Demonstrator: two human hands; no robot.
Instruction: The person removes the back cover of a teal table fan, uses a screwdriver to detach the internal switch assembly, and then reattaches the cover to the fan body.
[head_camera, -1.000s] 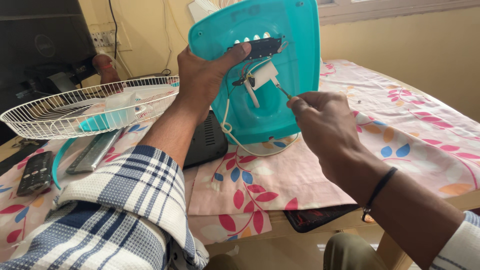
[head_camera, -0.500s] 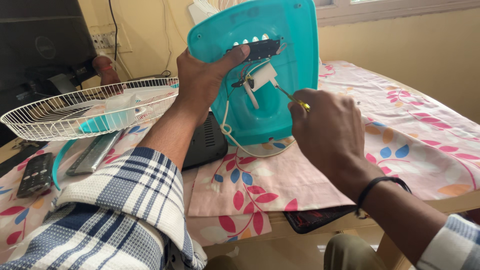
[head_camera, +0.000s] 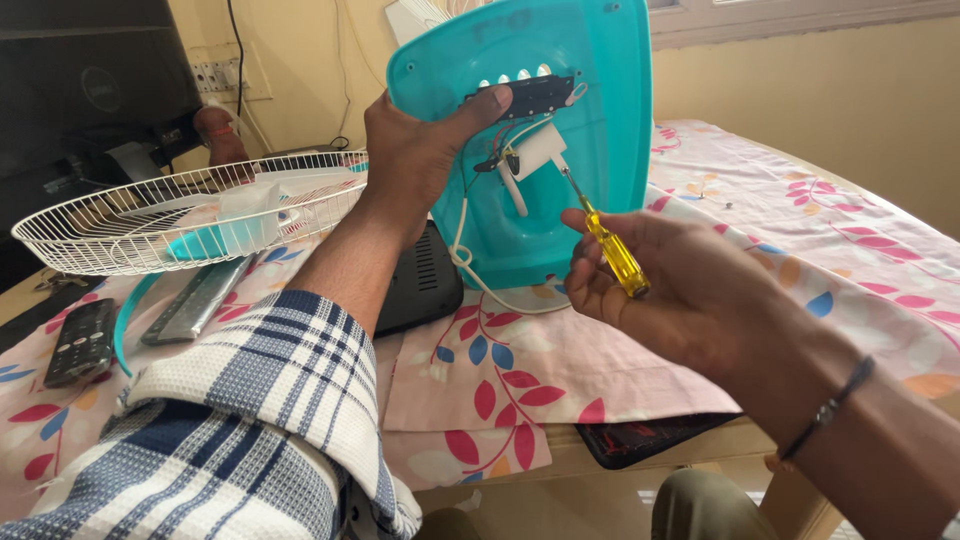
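My left hand (head_camera: 415, 155) grips the edge of a turquoise plastic fan base (head_camera: 590, 130) that stands tilted up on the table, underside toward me. Its thumb rests by a black switch block (head_camera: 535, 95) with coloured wires and a white component (head_camera: 538, 150) below it. My right hand (head_camera: 670, 285) holds a yellow-handled screwdriver (head_camera: 612, 248); its metal tip points up at the white component. A white cord (head_camera: 470, 270) hangs from the base.
A white wire fan guard (head_camera: 170, 210) lies at the left over a pale fan blade. Two remote controls (head_camera: 80, 340) and a black box (head_camera: 420, 280) sit on the floral cloth (head_camera: 800, 240). A dark monitor stands at the back left.
My right hand has turned palm up and dropped slightly, so the yellow screwdriver handle now shows. The left hand and fan base stay put.
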